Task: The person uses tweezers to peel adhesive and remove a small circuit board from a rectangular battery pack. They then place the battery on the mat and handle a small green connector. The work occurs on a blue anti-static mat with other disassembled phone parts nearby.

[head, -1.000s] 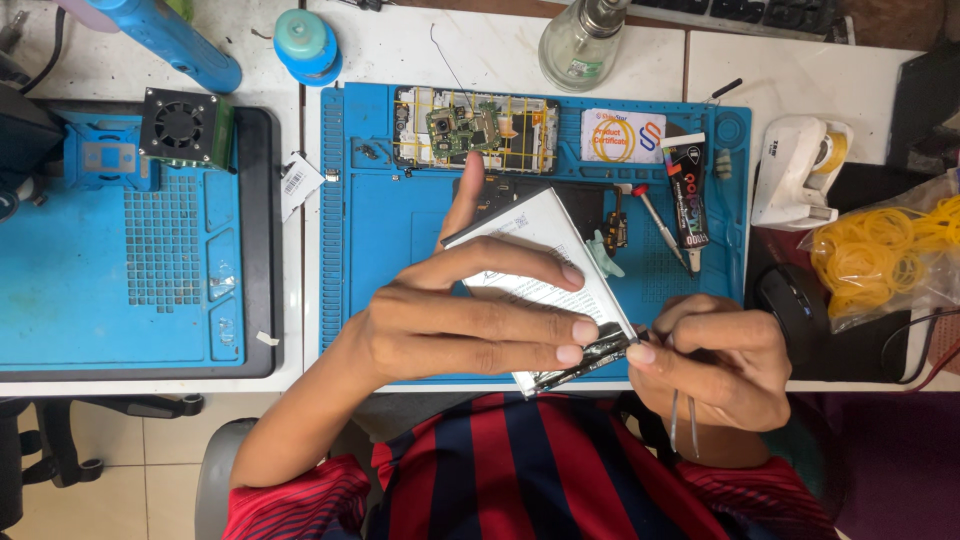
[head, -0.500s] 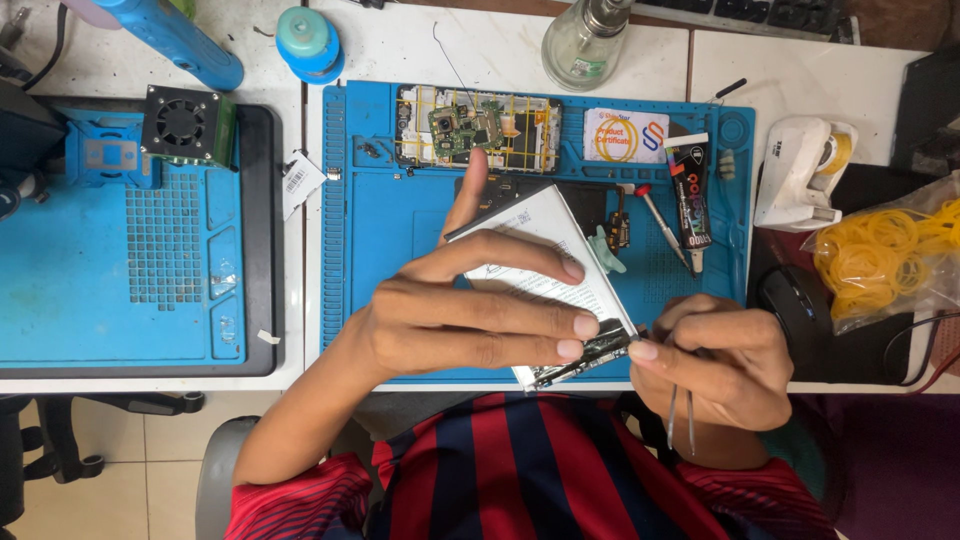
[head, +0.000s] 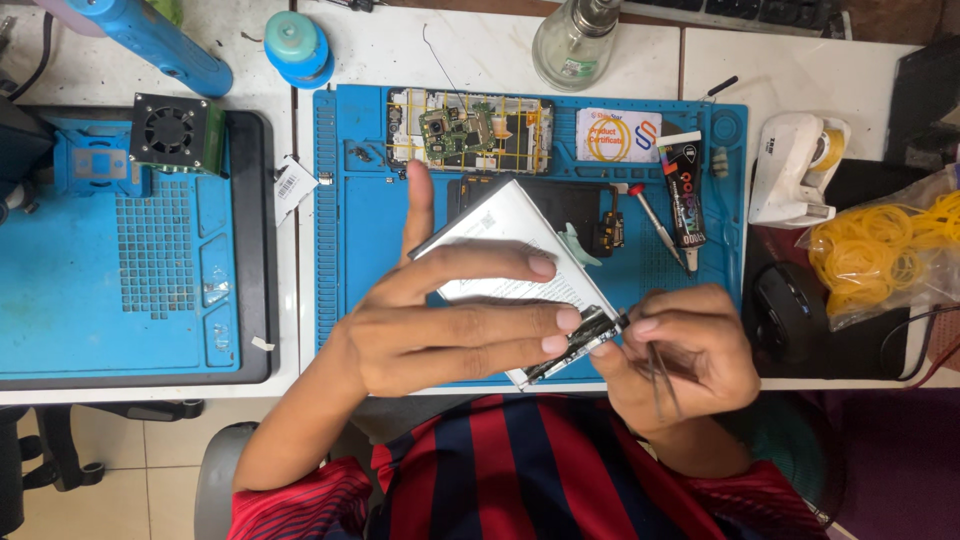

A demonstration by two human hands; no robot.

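Silver-white, the back of the phone body [head: 505,240] faces up at us, tilted above the blue work mat [head: 350,230] near the front edge of the counter [head: 800,70]. Our left hand [head: 440,335] holds it: the thumb stands up along its far left edge, and the fingers lie across its back, their tips closed on the lower right end. Our right hand [head: 680,355] meets that same end, its grip pinched shut on thin tweezers [head: 662,378], with thumb and forefinger touching the dark exposed edge of the phone.

On the mat beyond our hands we see an opened phone frame with its circuit board [head: 468,130], a dark tube of glue [head: 684,190] and a small screwdriver [head: 655,225]. Off the mat to the right sit a white tape dispenser [head: 795,170] and a clear bag of yellow rubber bands [head: 880,255]. A glass bottle [head: 573,42] stands behind.
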